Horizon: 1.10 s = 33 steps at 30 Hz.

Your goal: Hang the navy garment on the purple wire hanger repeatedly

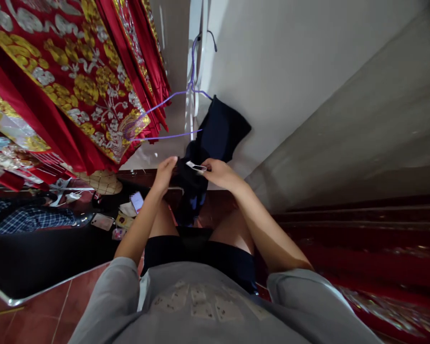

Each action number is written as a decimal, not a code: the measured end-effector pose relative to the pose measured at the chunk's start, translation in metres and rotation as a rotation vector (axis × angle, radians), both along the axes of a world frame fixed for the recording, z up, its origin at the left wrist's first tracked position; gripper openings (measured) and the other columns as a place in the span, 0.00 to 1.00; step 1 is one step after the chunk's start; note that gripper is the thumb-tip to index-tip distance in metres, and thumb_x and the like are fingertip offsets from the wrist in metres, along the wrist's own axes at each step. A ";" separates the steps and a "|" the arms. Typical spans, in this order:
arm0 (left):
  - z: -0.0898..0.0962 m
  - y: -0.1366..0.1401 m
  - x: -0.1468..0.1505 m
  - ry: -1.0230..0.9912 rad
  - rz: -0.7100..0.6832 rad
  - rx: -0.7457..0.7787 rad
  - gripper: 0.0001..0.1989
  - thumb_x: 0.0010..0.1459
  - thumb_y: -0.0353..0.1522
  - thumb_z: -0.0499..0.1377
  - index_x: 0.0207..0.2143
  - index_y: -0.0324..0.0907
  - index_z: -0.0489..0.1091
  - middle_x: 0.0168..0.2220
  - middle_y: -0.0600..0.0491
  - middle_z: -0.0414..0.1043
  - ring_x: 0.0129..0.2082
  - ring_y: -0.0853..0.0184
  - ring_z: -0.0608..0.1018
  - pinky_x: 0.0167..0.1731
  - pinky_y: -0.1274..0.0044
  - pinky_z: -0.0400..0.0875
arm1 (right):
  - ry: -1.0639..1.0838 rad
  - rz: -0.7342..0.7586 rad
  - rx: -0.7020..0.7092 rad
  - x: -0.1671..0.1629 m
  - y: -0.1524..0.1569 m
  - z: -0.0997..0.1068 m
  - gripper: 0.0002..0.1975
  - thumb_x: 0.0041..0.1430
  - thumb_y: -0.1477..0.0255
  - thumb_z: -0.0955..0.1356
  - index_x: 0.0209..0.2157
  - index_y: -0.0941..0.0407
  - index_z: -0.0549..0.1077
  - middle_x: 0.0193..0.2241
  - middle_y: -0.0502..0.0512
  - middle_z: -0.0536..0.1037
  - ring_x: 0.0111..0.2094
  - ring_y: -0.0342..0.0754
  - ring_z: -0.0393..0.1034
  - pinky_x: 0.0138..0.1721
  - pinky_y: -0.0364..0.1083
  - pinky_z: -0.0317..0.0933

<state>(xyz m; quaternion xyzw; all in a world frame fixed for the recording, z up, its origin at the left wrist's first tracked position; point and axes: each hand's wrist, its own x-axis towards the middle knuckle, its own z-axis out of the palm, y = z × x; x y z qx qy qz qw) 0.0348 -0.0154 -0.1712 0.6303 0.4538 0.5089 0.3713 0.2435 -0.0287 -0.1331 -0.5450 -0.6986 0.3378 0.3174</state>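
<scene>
A dark navy garment [218, 129] hangs by one side from a purple wire hanger [170, 98]. The hanger's other arm carries no cloth from it. My left hand [164, 174] pinches the garment's edge at its left, fingertips pressed together. From the right, my right hand [220, 173] is closed at the cloth, thumb and fingers beside a white tag-like loop [197, 166] that lies against the dark fabric. Whether those fingers grip the loop itself or the cloth behind it I cannot make out. The garment's lower part droops between my knees.
Red embroidered garments [89, 86] hang close on the left. A white pole [197, 71] and pale wall [272, 57] stand ahead. A black table [46, 258] at left bears phones [102, 221] and small items. Plaid cloth [39, 215] lies beyond; more red fabric [380, 253] is at right.
</scene>
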 end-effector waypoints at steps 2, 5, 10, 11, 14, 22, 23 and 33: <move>0.023 -0.005 0.023 -0.027 -0.038 0.066 0.26 0.66 0.56 0.52 0.36 0.43 0.71 0.34 0.51 0.75 0.36 0.64 0.78 0.41 0.70 0.75 | 0.063 0.106 0.040 -0.001 -0.007 0.000 0.19 0.45 0.76 0.70 0.43 0.58 0.76 0.43 0.61 0.80 0.47 0.58 0.73 0.52 0.54 0.65; 0.051 -0.013 0.048 0.018 -0.092 0.260 0.22 0.67 0.52 0.55 0.36 0.43 0.73 0.39 0.48 0.76 0.45 0.60 0.79 0.50 0.68 0.74 | 0.306 0.299 -0.041 -0.005 -0.018 0.008 0.22 0.47 0.71 0.72 0.47 0.57 0.75 0.44 0.59 0.79 0.50 0.58 0.72 0.51 0.54 0.67; 0.045 -0.021 0.038 0.189 -0.248 0.266 0.24 0.71 0.50 0.48 0.51 0.45 0.73 0.51 0.45 0.76 0.59 0.58 0.75 0.61 0.64 0.69 | 0.336 0.284 -0.067 0.005 -0.018 0.041 0.06 0.49 0.68 0.70 0.28 0.55 0.73 0.27 0.51 0.76 0.33 0.50 0.72 0.40 0.49 0.67; 0.038 -0.022 0.028 0.245 -0.342 0.211 0.24 0.71 0.50 0.48 0.52 0.45 0.73 0.48 0.46 0.78 0.55 0.58 0.78 0.57 0.65 0.73 | 0.295 0.282 0.008 0.009 -0.013 0.050 0.04 0.48 0.70 0.70 0.27 0.55 0.73 0.27 0.51 0.76 0.33 0.50 0.72 0.42 0.50 0.67; 0.024 -0.023 -0.007 0.442 -0.533 0.118 0.20 0.65 0.50 0.58 0.44 0.45 0.77 0.35 0.48 0.80 0.37 0.57 0.83 0.42 0.67 0.78 | 0.248 0.153 0.281 0.020 0.015 0.069 0.08 0.48 0.73 0.70 0.33 0.54 0.76 0.36 0.54 0.80 0.43 0.54 0.73 0.53 0.53 0.66; 0.070 -0.009 -0.091 0.754 -0.326 0.190 0.17 0.66 0.46 0.59 0.31 0.45 0.75 0.27 0.51 0.76 0.27 0.63 0.76 0.33 0.71 0.71 | 0.188 -0.183 0.120 0.015 0.104 0.022 0.07 0.58 0.71 0.68 0.26 0.56 0.71 0.29 0.57 0.76 0.42 0.56 0.73 0.53 0.56 0.67; 0.075 -0.007 -0.100 0.791 -0.299 0.204 0.19 0.66 0.47 0.59 0.28 0.44 0.73 0.25 0.52 0.74 0.24 0.64 0.74 0.31 0.71 0.70 | 0.161 -0.212 0.104 0.017 0.104 0.017 0.11 0.58 0.72 0.68 0.22 0.55 0.68 0.24 0.55 0.72 0.37 0.55 0.72 0.49 0.55 0.68; 0.131 0.014 -0.078 0.635 -0.131 0.488 0.16 0.68 0.46 0.54 0.36 0.44 0.71 0.47 0.45 0.74 0.51 0.56 0.77 0.56 0.62 0.70 | 0.276 -0.269 0.265 0.053 0.042 0.026 0.18 0.52 0.76 0.72 0.17 0.53 0.60 0.18 0.45 0.58 0.24 0.42 0.55 0.32 0.46 0.65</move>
